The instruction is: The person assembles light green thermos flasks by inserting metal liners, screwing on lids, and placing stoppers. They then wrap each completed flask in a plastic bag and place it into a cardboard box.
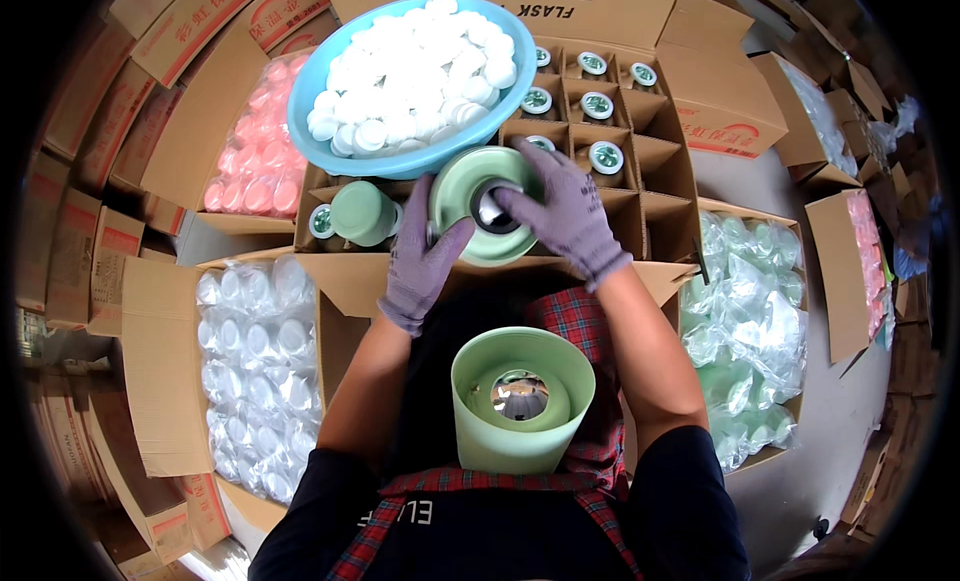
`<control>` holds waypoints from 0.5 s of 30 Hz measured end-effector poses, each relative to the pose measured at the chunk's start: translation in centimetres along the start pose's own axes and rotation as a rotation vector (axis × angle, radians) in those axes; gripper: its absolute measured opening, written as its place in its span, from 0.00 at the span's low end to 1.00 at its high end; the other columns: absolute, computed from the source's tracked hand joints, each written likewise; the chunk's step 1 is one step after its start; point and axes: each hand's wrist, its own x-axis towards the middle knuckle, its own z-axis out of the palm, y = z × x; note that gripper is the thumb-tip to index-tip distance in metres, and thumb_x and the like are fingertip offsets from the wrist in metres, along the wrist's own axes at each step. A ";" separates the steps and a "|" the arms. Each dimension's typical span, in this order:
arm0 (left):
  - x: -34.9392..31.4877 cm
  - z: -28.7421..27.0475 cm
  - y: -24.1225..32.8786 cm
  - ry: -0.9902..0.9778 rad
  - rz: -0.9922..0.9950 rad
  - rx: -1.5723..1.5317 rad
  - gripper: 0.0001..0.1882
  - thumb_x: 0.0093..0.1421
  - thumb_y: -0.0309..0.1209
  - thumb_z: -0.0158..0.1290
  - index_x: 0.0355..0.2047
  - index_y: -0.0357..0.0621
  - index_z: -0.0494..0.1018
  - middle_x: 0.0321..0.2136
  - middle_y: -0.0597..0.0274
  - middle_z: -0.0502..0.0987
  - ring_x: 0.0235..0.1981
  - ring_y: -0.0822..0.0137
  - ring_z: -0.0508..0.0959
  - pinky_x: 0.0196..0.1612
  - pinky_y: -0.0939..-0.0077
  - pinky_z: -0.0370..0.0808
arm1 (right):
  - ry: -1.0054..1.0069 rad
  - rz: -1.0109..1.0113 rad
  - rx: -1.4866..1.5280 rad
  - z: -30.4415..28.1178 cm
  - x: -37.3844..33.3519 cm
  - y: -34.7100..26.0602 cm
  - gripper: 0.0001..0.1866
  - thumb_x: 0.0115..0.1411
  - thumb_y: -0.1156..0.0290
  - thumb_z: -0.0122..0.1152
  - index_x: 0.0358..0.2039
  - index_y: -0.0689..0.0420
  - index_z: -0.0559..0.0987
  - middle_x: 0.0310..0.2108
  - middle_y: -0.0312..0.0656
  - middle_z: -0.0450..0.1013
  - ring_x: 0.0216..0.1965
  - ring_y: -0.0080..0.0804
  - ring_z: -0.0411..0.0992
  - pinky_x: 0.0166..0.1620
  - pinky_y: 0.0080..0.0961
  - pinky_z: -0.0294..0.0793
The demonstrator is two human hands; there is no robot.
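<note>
Two-handed, held a flask (458,196) above the near side of the divided carton (350,284), pinching its left edge with the left hand (418,265) and hooking the right hand (575,219) over the rim. Looked like fitting or checking; next, probably called for steady turning.
</note>
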 end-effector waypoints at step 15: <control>-1.9 -2.0 9.6 -0.526 0.100 -0.132 0.35 0.60 0.37 0.61 0.62 0.33 0.63 0.52 0.56 0.76 0.49 0.67 0.77 0.55 0.71 0.72 | 0.262 -0.037 -0.056 -10.4 -10.7 -9.5 0.37 0.60 0.54 0.66 0.61 0.66 0.68 0.53 0.56 0.72 0.50 0.52 0.76 0.51 0.35 0.76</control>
